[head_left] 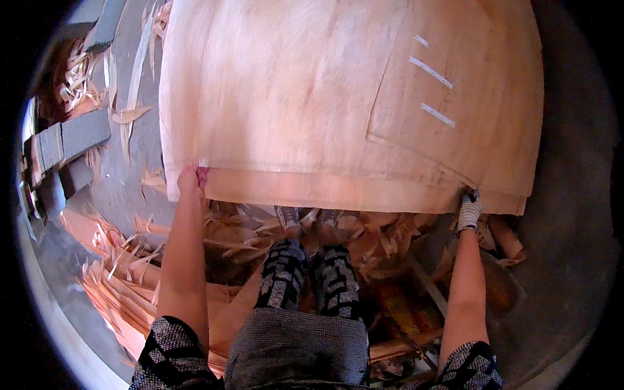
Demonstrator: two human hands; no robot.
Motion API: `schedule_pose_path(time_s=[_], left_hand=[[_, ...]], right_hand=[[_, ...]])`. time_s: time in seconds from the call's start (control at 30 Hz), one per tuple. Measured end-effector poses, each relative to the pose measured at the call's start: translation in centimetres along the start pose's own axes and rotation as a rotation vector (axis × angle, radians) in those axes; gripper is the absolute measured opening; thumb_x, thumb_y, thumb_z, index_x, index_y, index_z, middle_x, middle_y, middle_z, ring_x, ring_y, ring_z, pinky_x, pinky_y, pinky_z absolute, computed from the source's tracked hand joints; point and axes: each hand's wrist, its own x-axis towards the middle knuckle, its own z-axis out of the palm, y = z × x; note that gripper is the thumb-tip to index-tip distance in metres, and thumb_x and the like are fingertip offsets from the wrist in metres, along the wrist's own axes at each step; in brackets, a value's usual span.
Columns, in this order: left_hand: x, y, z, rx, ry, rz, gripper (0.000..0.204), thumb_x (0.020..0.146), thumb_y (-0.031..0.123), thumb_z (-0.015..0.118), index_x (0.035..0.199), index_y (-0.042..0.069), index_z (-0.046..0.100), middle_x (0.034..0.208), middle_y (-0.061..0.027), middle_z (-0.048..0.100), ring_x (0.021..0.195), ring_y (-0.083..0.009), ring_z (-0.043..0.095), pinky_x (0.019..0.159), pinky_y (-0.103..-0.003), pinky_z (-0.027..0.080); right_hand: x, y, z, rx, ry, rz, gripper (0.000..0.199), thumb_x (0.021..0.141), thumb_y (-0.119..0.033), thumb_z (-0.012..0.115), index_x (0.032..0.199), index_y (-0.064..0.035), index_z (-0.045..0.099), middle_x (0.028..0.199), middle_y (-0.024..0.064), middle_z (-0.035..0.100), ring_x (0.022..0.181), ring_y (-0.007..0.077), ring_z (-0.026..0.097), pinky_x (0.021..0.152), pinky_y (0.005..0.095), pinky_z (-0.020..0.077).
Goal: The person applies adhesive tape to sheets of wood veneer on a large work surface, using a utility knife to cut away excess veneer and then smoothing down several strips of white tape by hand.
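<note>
A wide stack of thin wood veneer sheets [286, 97] lies before me. The front edge of the top sheet runs a little behind the edge of the sheet below [292, 188]. My left hand [190, 181] is closed at the left end of that top edge, with something reddish and patterned at its fingers. My right hand [470, 211], in a striped glove with dark fingertips, pinches the veneer at the right, near the corner of an overlapping piece [422, 140]. Its fingertips are partly hidden. Short strips of white tape [431, 71] cross a seam at the right.
Veneer scraps [383, 237] lie around my feet, with a heap of offcuts [123, 299] at the lower left. Grey blocks [84, 133] and more shavings [81, 78] are at the far left. A diagonal bar [429, 286] lies below the stack's right side.
</note>
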Motion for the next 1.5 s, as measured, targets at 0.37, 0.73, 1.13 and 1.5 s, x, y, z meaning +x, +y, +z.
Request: schedule_pose_path(time_s=[0.37, 0.73, 1.13, 1.5], left_hand=[[-5.8, -1.7, -1.4, 0.509, -0.315, 0.011, 0.043, 0.087, 0.042, 0.045, 0.069, 0.004, 0.056, 0.059, -0.0076, 0.057, 0.045, -0.0141, 0.052, 0.036, -0.027, 0.038], [-24.5, -5.5, 19.5, 1.473, -0.739, 1.231, 0.048, 0.073, 0.021, 0.06, 0.12, 0.016, 0.049, 0.13, -0.0122, 0.036, 0.113, -0.0303, 0.041, 0.089, -0.044, 0.038], [-22.8, -7.0, 22.4, 1.891, -0.656, 0.865, 0.057, 0.077, 0.028, 0.056, 0.131, 0.025, 0.035, 0.143, -0.0103, 0.017, 0.127, -0.0314, 0.026, 0.098, -0.053, 0.027], [-22.9, -5.4, 22.6, 2.078, -0.598, 0.74, 0.054, 0.081, 0.035, 0.05, 0.131, 0.019, 0.036, 0.139, -0.0176, 0.024, 0.124, -0.0318, 0.031, 0.098, -0.045, 0.033]], right_hand=[[-14.1, -0.7, -2.0, -0.581, -0.532, 0.119, 0.039, 0.077, -0.02, 0.057, 0.109, -0.0002, 0.048, 0.112, 0.0254, 0.05, 0.103, 0.0399, 0.049, 0.085, 0.0422, 0.0409], [-16.3, -7.3, 2.6, -0.209, -0.556, -0.017, 0.037, 0.074, -0.025, 0.061, 0.097, 0.0038, 0.055, 0.094, 0.0227, 0.059, 0.09, 0.0348, 0.056, 0.08, 0.0379, 0.0439], [-5.7, 10.7, -7.9, -0.247, 0.432, -0.181, 0.036, 0.082, -0.033, 0.056, 0.103, -0.003, 0.057, 0.073, 0.0111, 0.063, 0.049, 0.018, 0.056, 0.049, 0.0288, 0.0469], [0.0, 15.9, -13.5, 0.305, -0.029, 0.259, 0.018, 0.079, -0.016, 0.058, 0.083, 0.0017, 0.056, 0.062, 0.0068, 0.054, 0.053, 0.0174, 0.053, 0.05, 0.0324, 0.0407]])
